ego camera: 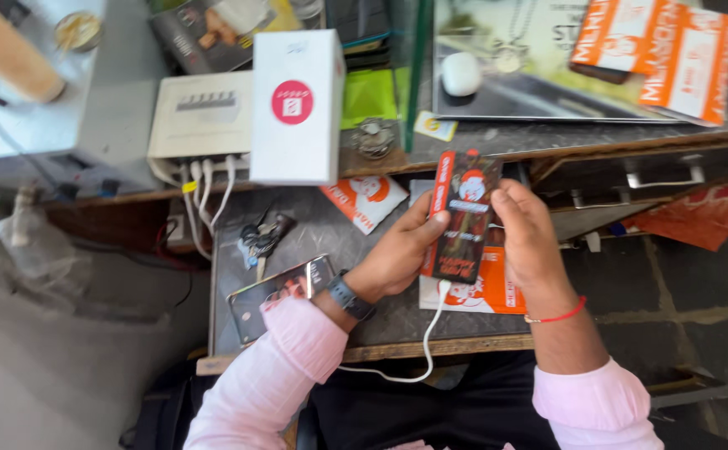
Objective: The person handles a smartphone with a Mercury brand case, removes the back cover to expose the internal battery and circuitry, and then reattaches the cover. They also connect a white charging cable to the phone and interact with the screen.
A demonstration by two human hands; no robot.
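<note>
Two hands on one item: left hand [397, 254] and right hand [524, 242] both grip a dark red printed phone [462, 218], held upright above the pull-out shelf [314, 221], near its front edge. Left fingers curl around the phone's left side, thumb up by the top; right fingers wrap the right side. Both hands are closed onto it, not flat. White cable [425, 346] runs from the phone's bottom end, over the shelf's front edge, toward the lap. Under the phone, on the shelf: orange-and-white printed packet [485, 293]. Left wrist has a dark watch [349, 297]; right wrist has a red thread band [557, 317]. Shelf's left front corner: second phone with a glossy printed back [276, 293], lying flat, partly under the left sleeve. Behind that, a bunch of keys [261, 237]. Back edge: white box with a red round sticker [295, 104], standing next to a white multi-port charger [201, 115].
</note>
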